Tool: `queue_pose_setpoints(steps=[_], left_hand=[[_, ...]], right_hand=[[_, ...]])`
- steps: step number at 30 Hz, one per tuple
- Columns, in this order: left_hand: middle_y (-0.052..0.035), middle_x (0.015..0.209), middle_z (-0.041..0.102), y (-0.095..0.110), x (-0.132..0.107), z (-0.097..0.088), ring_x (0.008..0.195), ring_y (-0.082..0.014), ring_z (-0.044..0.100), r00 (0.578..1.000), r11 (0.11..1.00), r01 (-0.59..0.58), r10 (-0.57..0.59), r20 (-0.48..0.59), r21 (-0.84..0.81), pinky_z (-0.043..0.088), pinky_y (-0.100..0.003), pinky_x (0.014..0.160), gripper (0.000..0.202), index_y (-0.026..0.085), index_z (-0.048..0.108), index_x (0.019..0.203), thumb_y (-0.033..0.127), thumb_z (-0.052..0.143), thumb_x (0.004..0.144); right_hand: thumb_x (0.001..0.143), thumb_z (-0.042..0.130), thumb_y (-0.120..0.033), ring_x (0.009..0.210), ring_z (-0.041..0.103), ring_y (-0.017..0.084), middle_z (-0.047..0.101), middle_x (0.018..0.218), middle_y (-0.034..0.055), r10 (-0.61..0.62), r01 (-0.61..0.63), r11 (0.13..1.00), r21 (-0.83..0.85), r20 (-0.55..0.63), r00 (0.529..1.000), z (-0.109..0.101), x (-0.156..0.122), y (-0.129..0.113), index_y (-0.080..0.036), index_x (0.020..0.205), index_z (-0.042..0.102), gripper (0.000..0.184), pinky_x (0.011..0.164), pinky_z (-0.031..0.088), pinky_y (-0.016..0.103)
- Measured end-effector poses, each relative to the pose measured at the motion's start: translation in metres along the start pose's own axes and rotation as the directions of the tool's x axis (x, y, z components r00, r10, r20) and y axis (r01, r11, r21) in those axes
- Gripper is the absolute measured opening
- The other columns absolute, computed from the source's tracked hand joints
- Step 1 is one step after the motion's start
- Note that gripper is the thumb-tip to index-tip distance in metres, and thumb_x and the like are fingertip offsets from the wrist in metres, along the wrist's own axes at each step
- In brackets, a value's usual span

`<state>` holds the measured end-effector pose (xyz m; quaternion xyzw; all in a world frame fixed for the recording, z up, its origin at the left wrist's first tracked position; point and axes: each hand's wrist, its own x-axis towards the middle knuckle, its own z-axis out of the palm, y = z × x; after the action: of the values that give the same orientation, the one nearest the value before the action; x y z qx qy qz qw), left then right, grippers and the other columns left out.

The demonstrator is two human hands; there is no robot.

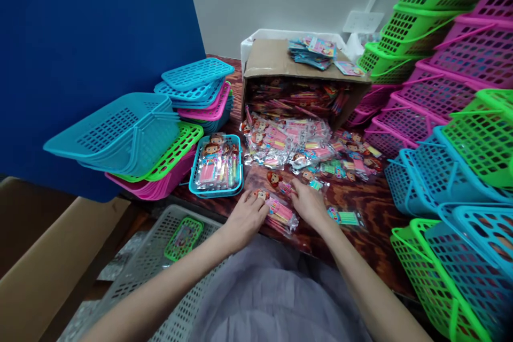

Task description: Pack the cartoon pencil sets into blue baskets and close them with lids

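My left hand [245,217] and my right hand [308,204] both rest on a small stack of clear-wrapped stationery packets [280,214] near the front edge of the dark wooden table [360,208]. Fingers of both hands curl around the stack's ends. Just left of my left hand sits a small blue basket [216,166] filled with similar packets. A loose heap of more packets [296,144] spills from a cardboard box [276,64] lying on its side behind.
Stacked blue, green and pink basket lids [132,139] lie at the left. Towers of green, pink and blue baskets [449,112] fill the right. A grey crate [152,267] holding a small green basket [183,238] stands below the table's left front.
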<state>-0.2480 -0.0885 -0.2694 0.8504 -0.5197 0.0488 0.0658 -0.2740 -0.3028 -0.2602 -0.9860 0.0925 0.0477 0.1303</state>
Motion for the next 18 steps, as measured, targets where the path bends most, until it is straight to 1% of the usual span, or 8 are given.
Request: queue_pose_setpoints(steps=[3,5,7,9,11,13,15,18], left_hand=[[-0.0057,0.100,0.064,-0.002,-0.003,-0.002,0.095,-0.0226,0.058,1.000,1.000,0.014,-0.013,-0.020,0.020,0.021,-0.054,0.117,0.017,0.018,0.056,0.105,0.013,0.054,0.089],[-0.0062,0.103,0.064,-0.003,-0.005,-0.004,0.097,-0.0232,0.057,1.000,0.999,0.028,-0.028,-0.011,0.023,0.022,-0.054,0.116,0.021,0.018,0.056,0.110,0.013,0.053,0.090],[-0.0076,0.108,0.063,-0.002,-0.006,-0.007,0.099,-0.0239,0.056,0.999,0.999,0.048,-0.048,0.019,0.010,0.030,-0.051,0.112,0.024,0.018,0.055,0.116,0.015,0.052,0.092],[-0.0089,0.109,0.062,-0.002,-0.006,-0.009,0.098,-0.0247,0.055,0.996,0.997,0.073,-0.072,0.058,-0.015,0.040,-0.046,0.101,0.024,0.018,0.055,0.118,0.018,0.052,0.093],[-0.0090,0.108,0.062,-0.002,-0.006,-0.010,0.097,-0.0248,0.055,0.993,0.995,0.091,-0.088,0.085,-0.029,0.044,-0.042,0.096,0.026,0.018,0.054,0.119,0.020,0.055,0.093],[-0.0079,0.107,0.062,-0.002,-0.005,-0.011,0.098,-0.0244,0.056,0.992,0.995,0.095,-0.093,0.088,-0.026,0.040,-0.043,0.102,0.029,0.018,0.054,0.120,0.021,0.059,0.091],[-0.0070,0.106,0.062,-0.003,-0.004,-0.011,0.099,-0.0241,0.056,0.993,0.995,0.096,-0.094,0.073,-0.023,0.032,-0.046,0.110,0.033,0.019,0.054,0.121,0.022,0.062,0.090],[-0.0073,0.110,0.063,-0.003,-0.004,-0.011,0.102,-0.0240,0.057,0.995,0.995,0.090,-0.088,0.044,-0.040,0.026,-0.049,0.114,0.039,0.018,0.051,0.126,0.023,0.064,0.089]], right_hand=[[0.091,0.047,-0.014,0.117,0.052,0.027,0.061,0.121,0.0133,-0.109,0.113,0.994,0.014,-0.167,0.980,-0.001,-0.005,-0.004,-0.017,0.129,0.053,0.039,0.094,0.040,0.035],[0.094,0.044,-0.020,0.116,0.050,0.030,0.062,0.117,0.0154,-0.128,0.138,0.990,0.040,-0.194,0.973,-0.006,-0.014,-0.008,-0.015,0.119,0.061,0.030,0.097,0.039,0.039],[0.097,0.044,-0.031,0.111,0.053,0.028,0.065,0.111,0.0133,-0.161,0.176,0.966,0.189,-0.091,0.983,-0.009,-0.025,-0.012,-0.018,0.110,0.066,0.029,0.097,0.040,0.039],[0.095,0.050,-0.040,0.111,0.056,0.025,0.066,0.117,0.0085,-0.249,0.206,0.889,0.410,0.055,0.967,-0.008,-0.037,-0.015,-0.022,0.118,0.064,0.032,0.098,0.041,0.037],[0.092,0.055,-0.041,0.111,0.059,0.023,0.067,0.122,0.0050,-0.324,0.189,0.802,0.567,0.146,0.935,-0.002,-0.045,-0.015,-0.025,0.124,0.063,0.036,0.098,0.043,0.035],[0.093,0.053,-0.039,0.106,0.062,0.022,0.069,0.118,0.0045,-0.337,0.162,0.758,0.632,0.167,0.927,0.004,-0.049,-0.013,-0.024,0.118,0.066,0.032,0.096,0.045,0.034],[0.095,0.049,-0.037,0.101,0.064,0.022,0.072,0.111,0.0046,-0.320,0.141,0.738,0.660,0.159,0.934,0.008,-0.050,-0.012,-0.023,0.110,0.070,0.029,0.092,0.046,0.034],[0.096,0.048,-0.038,0.101,0.065,0.023,0.073,0.112,0.0051,-0.295,0.119,0.731,0.672,0.154,0.943,0.008,-0.050,-0.009,-0.024,0.109,0.071,0.030,0.093,0.046,0.035]])
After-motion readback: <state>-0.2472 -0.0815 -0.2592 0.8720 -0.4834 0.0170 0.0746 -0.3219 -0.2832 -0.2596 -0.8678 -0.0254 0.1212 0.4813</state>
